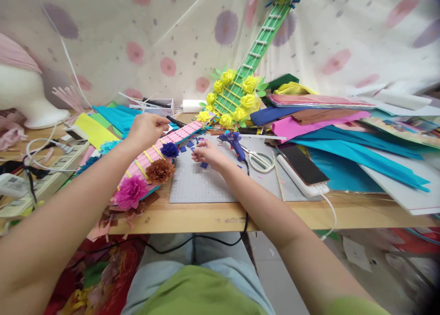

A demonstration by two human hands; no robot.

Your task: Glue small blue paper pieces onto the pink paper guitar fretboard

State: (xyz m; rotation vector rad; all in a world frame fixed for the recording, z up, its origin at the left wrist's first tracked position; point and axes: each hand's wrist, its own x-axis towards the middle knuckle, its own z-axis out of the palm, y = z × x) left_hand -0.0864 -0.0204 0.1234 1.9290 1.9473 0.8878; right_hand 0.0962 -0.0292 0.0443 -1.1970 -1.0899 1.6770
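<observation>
A pink paper guitar point(142, 167) with yellow crossbars lies slanted on the table, its neck pointing to the back right. Paper flowers in magenta point(130, 192), brown point(160, 171) and dark blue point(170, 150) sit along its near edge. Over the guitar, my left hand point(149, 128) is closed, fingertips together; what they pinch, if anything, is too small to make out. My right hand point(208, 155) hovers above the grey cutting mat point(192, 186), right of the neck, its fingers curled into a pinch with contents hidden. Small blue paper squares point(204, 165) lie around it.
A blue glue gun point(234, 145) and white-handled scissors point(261, 162) lie on the mat. Behind stands a green paper guitar point(237, 88) with yellow flowers. To the right are a phone point(302, 163) and crepe paper sheets point(360, 152); at left, a power strip point(51, 168). A black cord point(213, 239) hangs in front.
</observation>
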